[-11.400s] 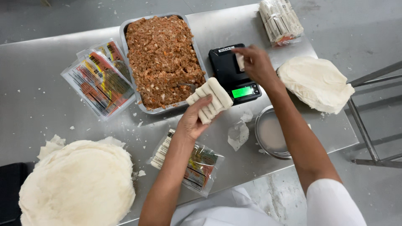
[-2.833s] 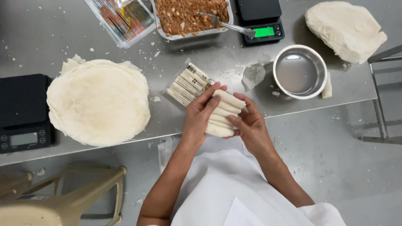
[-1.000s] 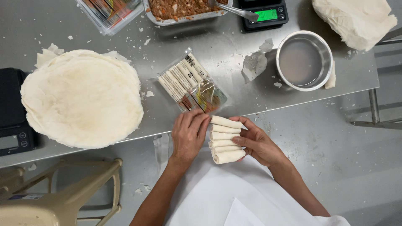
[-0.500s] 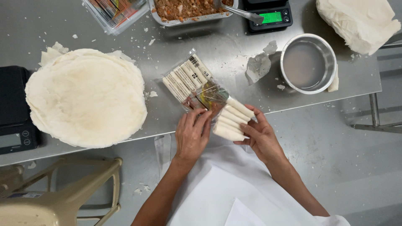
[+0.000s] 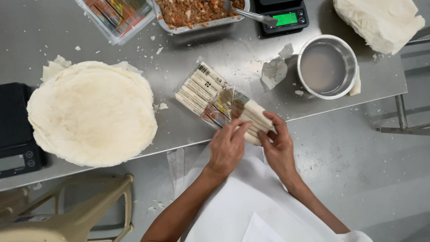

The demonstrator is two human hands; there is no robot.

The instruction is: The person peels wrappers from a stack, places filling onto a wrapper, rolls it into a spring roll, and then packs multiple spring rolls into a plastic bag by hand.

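Observation:
A clear plastic pack (image 5: 204,92) lies on the steel table (image 5: 215,54) near its front edge, with several pale rolled pastries inside. More rolls (image 5: 256,117) stick out of its open end. My left hand (image 5: 227,145) presses on the pack's open end and the rolls. My right hand (image 5: 278,145) grips the rolls from the right side, fingers curled around them.
A large stack of round pastry sheets (image 5: 92,112) lies at the left, beside a black scale (image 5: 15,134). A metal bowl of liquid (image 5: 327,67), a tray of minced filling (image 5: 197,13), a second scale (image 5: 282,15), folded dough (image 5: 380,20) and more packs (image 5: 116,15) sit further back. A stool (image 5: 67,210) stands below.
My hands have carried the bundle of rolls from my lap up to the table edge, and its front end now sits inside the pack's opening.

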